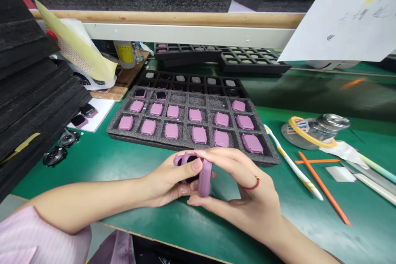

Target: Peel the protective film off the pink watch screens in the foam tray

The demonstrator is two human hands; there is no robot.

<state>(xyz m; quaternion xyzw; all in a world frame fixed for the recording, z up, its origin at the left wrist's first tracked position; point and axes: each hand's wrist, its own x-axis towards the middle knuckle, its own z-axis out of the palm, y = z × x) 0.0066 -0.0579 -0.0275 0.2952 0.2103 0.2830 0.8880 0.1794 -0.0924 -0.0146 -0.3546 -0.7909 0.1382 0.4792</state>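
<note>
My left hand [163, 179] is closed around purple watch cases [184, 159] with dark openings, stacked on edge; the fingers partly hide them, so I cannot tell how many. My right hand [250, 185] pinches another purple watch case [204, 178] between thumb and fingertips, its narrow side facing me. This case stands upright against my left fingers, just in front of the black foam tray [148, 143]. In the tray's compartments lie several purple watch cases [194, 115], mostly back side up. Two at the far left, such as this dark-faced one [161, 95], show dark faces.
At right lie a toothbrush [293, 165], orange sticks [324, 189] and a glass bottle [305, 132] ringed by a yellow band. Black foam stacks [27, 70] rise at left, near loose watch parts [55, 156]. A shelf edge [185, 31] crosses overhead; more trays [192, 55] stand beneath.
</note>
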